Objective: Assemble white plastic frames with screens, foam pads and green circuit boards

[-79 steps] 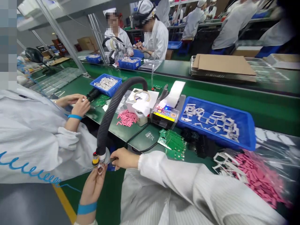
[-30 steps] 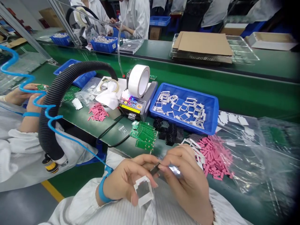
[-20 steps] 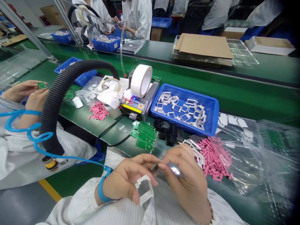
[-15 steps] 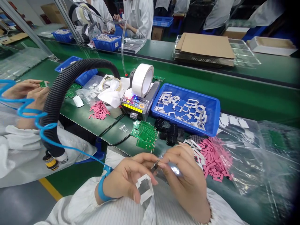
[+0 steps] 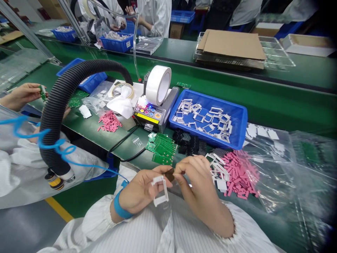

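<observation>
My left hand (image 5: 139,191) grips a white rectangular frame (image 5: 160,189) by its side, and a blue wristband (image 5: 121,207) circles that wrist. My right hand (image 5: 196,182) pinches a small dark piece (image 5: 170,174) between its fingertips, right next to the frame. The two hands nearly touch. Just beyond them lie loose white frames (image 5: 218,172) and a pile of pink strips (image 5: 239,174). Green circuit boards (image 5: 163,151) and black foam pieces (image 5: 186,142) sit on the green bench (image 5: 126,144) further ahead.
A blue tray of white frames (image 5: 207,119) stands beside a tape dispenser (image 5: 149,117) holding a white tape roll (image 5: 158,85). A black corrugated hose (image 5: 52,116) arches on the left, where a co-worker's hand (image 5: 22,95) holds a green board (image 5: 42,92).
My hands have risen up the view and come closer together. The frame now stands more upright, and the silvery piece in my right hand no longer shows; a dark piece does.
</observation>
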`<state>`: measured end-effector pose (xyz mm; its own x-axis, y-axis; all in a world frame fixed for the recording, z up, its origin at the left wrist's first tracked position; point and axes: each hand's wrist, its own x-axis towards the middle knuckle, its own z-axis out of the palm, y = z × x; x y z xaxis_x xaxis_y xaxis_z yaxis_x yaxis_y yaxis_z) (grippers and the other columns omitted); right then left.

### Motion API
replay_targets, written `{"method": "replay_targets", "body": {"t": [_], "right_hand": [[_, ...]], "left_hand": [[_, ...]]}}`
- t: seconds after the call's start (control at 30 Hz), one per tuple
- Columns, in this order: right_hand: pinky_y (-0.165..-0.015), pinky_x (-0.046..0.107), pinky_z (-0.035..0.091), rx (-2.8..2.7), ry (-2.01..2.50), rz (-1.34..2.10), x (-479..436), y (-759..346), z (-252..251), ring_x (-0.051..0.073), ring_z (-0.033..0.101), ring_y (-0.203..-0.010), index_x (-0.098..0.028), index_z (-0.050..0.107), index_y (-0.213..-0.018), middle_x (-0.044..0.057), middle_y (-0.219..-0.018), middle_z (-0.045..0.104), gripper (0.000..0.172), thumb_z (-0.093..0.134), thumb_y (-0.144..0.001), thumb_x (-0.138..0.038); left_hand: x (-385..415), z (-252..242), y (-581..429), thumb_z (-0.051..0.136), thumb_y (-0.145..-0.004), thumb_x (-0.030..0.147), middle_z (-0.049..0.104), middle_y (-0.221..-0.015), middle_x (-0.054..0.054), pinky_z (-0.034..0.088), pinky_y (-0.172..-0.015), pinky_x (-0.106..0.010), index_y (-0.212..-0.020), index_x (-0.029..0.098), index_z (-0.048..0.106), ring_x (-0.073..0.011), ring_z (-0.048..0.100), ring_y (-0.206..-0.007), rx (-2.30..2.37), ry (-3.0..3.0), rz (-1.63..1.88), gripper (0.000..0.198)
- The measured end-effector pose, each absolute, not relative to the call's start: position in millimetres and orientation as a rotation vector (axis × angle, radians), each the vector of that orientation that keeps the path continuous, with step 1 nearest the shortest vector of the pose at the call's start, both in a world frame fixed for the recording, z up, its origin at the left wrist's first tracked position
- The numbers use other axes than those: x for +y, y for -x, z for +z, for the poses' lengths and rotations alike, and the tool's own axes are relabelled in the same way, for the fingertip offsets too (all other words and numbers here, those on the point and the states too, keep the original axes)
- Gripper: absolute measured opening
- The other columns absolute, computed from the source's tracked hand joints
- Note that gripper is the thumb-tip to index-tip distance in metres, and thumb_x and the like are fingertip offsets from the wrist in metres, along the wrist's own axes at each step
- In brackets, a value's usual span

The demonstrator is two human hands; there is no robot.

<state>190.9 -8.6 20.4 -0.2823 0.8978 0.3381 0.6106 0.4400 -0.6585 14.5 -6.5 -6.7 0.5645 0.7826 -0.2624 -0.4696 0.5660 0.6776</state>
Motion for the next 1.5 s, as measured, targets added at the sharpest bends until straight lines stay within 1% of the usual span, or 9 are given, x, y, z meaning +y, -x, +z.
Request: {"method": "replay_targets", "body": {"t": [0.17, 0.37, 0.43, 0.6, 0.77, 1.03, 1.13, 1.27, 1.5], "right_hand": [[-0.067, 0.029, 0.035, -2.108, 1.279, 0.901, -23, -200, 3, 0.014, 0.048, -0.071, -0.020, 0.042, -0.075, -0.001, -0.073, 0.050, 0.018, 0.038, -0.092, -0.014], [-0.063, 0.031, 0.035, -2.359, 1.517, 0.713, -13, -210, -38, 0.018, 0.052, -0.069, -0.018, 0.055, -0.074, 0.003, -0.071, 0.057, 0.012, 0.052, -0.082, -0.009], [-0.066, 0.031, 0.039, -2.252, 1.444, 0.675, -6, -216, -21, 0.018, 0.055, -0.075, -0.019, 0.058, -0.086, 0.004, -0.079, 0.060, 0.006, 0.054, -0.083, -0.016], [-0.079, 0.038, 0.041, -2.196, 1.140, 0.385, 7, -211, 35, 0.022, 0.056, -0.093, -0.020, 0.056, -0.110, 0.009, -0.101, 0.064, 0.034, 0.060, -0.084, -0.041], [-0.088, 0.042, 0.032, -2.272, 1.095, 0.320, 10, -193, 31, 0.017, 0.057, -0.082, -0.023, 0.063, -0.095, 0.001, -0.090, 0.069, 0.011, 0.058, -0.088, -0.029], [-0.093, 0.044, 0.031, -2.236, 1.167, 0.310, 11, -196, 20, 0.017, 0.062, -0.082, -0.024, 0.063, -0.096, 0.000, -0.091, 0.071, 0.013, 0.051, -0.091, -0.029], [-0.092, 0.044, 0.038, -2.119, 1.134, 0.422, 14, -200, 21, 0.018, 0.064, -0.081, -0.025, 0.061, -0.095, -0.001, -0.087, 0.071, 0.010, 0.060, -0.085, -0.028], [-0.077, 0.035, 0.054, -1.822, 0.952, 0.892, 14, -198, 22, 0.021, 0.067, -0.088, -0.027, 0.059, -0.102, 0.004, -0.093, 0.071, 0.028, 0.070, -0.077, -0.034], [-0.083, 0.036, 0.055, -1.400, 0.657, 1.306, 2, -179, 8, 0.019, 0.063, -0.100, -0.029, 0.056, -0.104, 0.006, -0.105, 0.067, 0.031, 0.067, -0.078, -0.042]], "left_hand": [[-2, -15, -15, 0.074, -0.067, 0.045, 0.070, -0.105, -0.011, 0.034, -0.106, -0.039, -0.086, 0.013, 0.075, -0.0241, 0.060, -0.108, 0.503, -0.288, 0.835, 0.037], [-1, -17, -13, 0.074, -0.066, 0.046, 0.070, -0.110, -0.010, 0.038, -0.104, -0.038, -0.087, 0.013, 0.074, -0.0251, 0.059, -0.114, 0.425, -0.172, 0.765, 0.039], [-1, -13, -15, 0.075, -0.065, 0.045, 0.070, -0.111, -0.010, 0.038, -0.104, -0.038, -0.088, 0.012, 0.074, -0.0254, 0.059, -0.112, 0.412, -0.201, 0.758, 0.040], [-1, -7, -18, 0.074, -0.064, 0.050, 0.072, -0.097, -0.011, 0.040, -0.097, -0.040, -0.085, 0.012, 0.074, -0.0263, 0.062, -0.102, 0.446, -0.274, 0.758, 0.043], [-2, -12, -20, 0.075, -0.063, 0.048, 0.068, -0.075, -0.006, 0.044, -0.072, -0.028, -0.080, 0.012, 0.074, -0.0172, 0.061, -0.076, 0.517, -0.308, 0.793, 0.039], [2, -14, -26, 0.078, -0.061, 0.045, 0.065, -0.072, -0.006, 0.040, -0.066, -0.025, -0.080, 0.008, 0.073, -0.0125, 0.056, -0.066, 0.538, -0.324, 0.858, 0.042], [4, -15, -25, 0.076, -0.063, 0.047, 0.068, -0.086, -0.010, 0.041, -0.076, -0.029, -0.083, 0.010, 0.073, -0.0187, 0.062, -0.083, 0.476, -0.267, 0.819, 0.042], [3, -13, -22, 0.073, -0.060, 0.057, 0.067, -0.111, -0.012, 0.040, -0.091, -0.039, -0.082, 0.016, 0.072, -0.0292, 0.059, -0.108, 0.278, -0.246, 0.724, 0.047], [-3, 0, -22, 0.070, -0.064, 0.058, 0.069, -0.102, -0.010, 0.045, -0.089, -0.045, -0.079, 0.020, 0.073, -0.0334, 0.059, -0.109, 0.159, -0.383, 0.811, 0.042]]}}
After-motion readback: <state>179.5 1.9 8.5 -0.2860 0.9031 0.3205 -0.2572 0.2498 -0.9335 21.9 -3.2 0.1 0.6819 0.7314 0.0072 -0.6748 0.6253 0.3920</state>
